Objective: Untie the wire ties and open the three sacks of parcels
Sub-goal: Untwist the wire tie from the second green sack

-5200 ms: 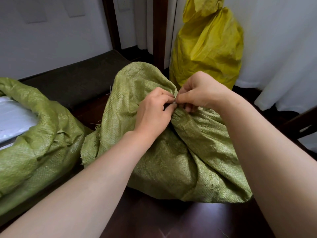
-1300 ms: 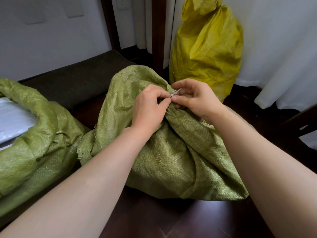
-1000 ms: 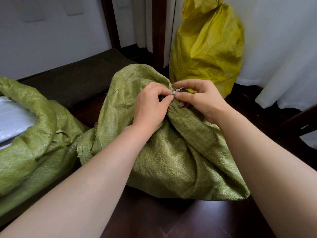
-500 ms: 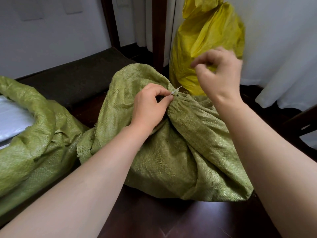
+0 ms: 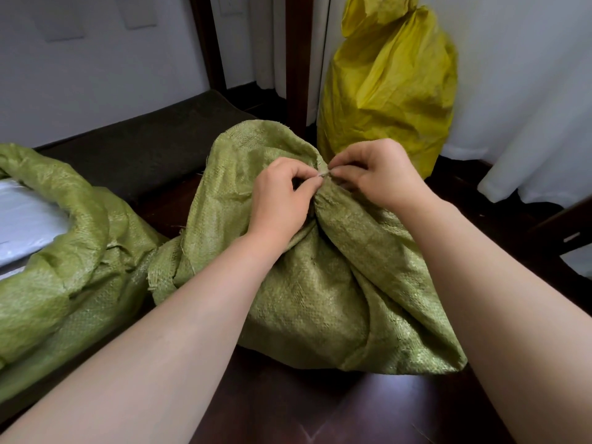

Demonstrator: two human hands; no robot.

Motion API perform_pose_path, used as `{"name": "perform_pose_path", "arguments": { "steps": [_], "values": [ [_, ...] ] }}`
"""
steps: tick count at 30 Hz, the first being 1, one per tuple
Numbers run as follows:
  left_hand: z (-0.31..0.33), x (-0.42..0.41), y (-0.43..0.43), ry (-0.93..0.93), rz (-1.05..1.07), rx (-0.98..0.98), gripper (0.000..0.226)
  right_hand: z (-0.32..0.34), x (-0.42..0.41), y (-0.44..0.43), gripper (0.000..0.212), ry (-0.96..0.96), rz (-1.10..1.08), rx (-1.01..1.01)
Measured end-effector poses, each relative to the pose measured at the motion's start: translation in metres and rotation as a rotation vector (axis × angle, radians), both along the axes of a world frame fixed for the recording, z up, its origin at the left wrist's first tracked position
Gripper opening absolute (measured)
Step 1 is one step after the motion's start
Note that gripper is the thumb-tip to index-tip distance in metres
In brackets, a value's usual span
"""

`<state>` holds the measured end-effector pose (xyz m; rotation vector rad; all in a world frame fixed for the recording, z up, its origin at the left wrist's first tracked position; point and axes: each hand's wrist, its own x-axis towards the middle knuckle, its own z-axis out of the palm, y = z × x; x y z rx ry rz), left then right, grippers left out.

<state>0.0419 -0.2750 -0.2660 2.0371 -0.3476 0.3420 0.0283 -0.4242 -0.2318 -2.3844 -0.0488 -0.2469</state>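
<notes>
**Both hands working tie on middle sack**

L hand [image 5: 282,200] & R hand [image 5: 381,177] are pinching the wire tie [image 5: 324,173] at the gathered neck of the green sack [image 5: 320,283], lying on dark floor [image 5: 288,405]. Opened sack [image 5: 64,251] at left; yellow sack [image 5: 390,91] standing behind, by curtain [image 5: 512,91].

— Could you make out the wire tie [image 5: 324,174]?

— Barely; it was a tiny sliver between my fingertips [image 5: 315,184], the rest buried in the gathered neck.

— And the open sack [image 5: 64,251] on the left?

— The frame's edge cut it off, along with the white parcel [image 5: 25,219] inside. The yellow sack [image 5: 390,84] lost its top too.
</notes>
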Motion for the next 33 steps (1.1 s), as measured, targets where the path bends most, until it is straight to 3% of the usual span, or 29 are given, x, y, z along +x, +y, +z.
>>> {"name": "perform_pose_path", "arguments": {
  "steps": [2,4,8,12,15,19,25,33],
  "values": [
    [-0.001,-0.002,0.002,0.055,0.008,-0.036,0.002,-0.004,-0.001,-0.009,0.01,0.069,-0.08,0.267],
    [-0.001,-0.003,0.003,0.096,-0.016,-0.039,0.01,-0.007,-0.003,-0.012,0.009,0.086,-0.081,0.322],
    [0.008,-0.005,-0.002,0.165,-0.172,0.069,0.07,-0.002,0.0,-0.002,0.014,0.049,-0.065,0.494],
    [0.022,0.005,-0.003,0.2,-0.147,0.439,0.048,0.021,0.015,-0.011,0.009,-0.211,-0.341,0.917],
    [0.038,0.025,-0.006,0.173,-0.092,0.464,0.037,0.039,0.036,-0.021,0.016,-0.357,-0.406,1.128],
    [0.077,0.073,-0.017,0.14,-0.034,0.365,0.033,0.063,0.073,-0.024,0.031,-0.416,-0.43,1.259],
    [0.164,0.132,-0.036,0.123,-0.048,0.419,0.024,0.124,0.127,-0.019,0.009,-0.361,-0.501,1.351],
    [0.297,0.168,-0.046,0.115,-0.039,0.452,0.031,0.247,0.164,-0.02,0.013,-0.377,-0.641,1.481]
  ]
}}
